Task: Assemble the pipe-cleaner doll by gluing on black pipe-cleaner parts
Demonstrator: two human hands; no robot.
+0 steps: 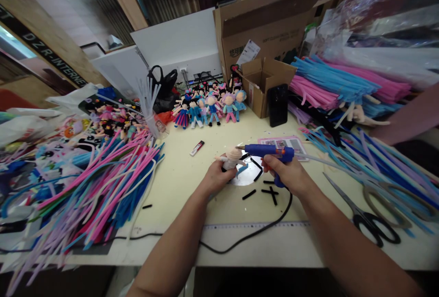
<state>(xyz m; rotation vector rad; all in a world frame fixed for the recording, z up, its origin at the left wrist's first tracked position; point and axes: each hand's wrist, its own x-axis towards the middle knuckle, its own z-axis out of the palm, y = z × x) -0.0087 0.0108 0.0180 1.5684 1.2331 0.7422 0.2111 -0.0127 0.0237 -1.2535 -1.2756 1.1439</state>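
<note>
My left hand (218, 177) is curled closed around one small chenille doll (234, 156), thumb and fingers pinching its body, so the pale round head stands clear above my grip, over the middle of the worktop (178, 178). My right hand (288, 170) is wrapped round the handle of one blue hot glue gun (270, 151); its nozzle points left, right at the doll's head, though I cannot tell whether they touch. One translucent glue stick (320, 161) pokes out of the back, and one black cord (247, 241) loops below it.

Under the doll lies one white disc (245, 177). Of the black chenille pieces (249, 194), two are crossed near the gun, one lies just left of those, and one sits well apart on the left; those around the disc overlap too much for me to count surely. To my right are two pairs of scissors, one black-handled (368, 224), one beige-handled (387, 205). Behind stand two cardboard boxes (265, 36), one black phone (278, 105) upright by the smaller, and six finished dolls (213, 109) in a front row.
</note>
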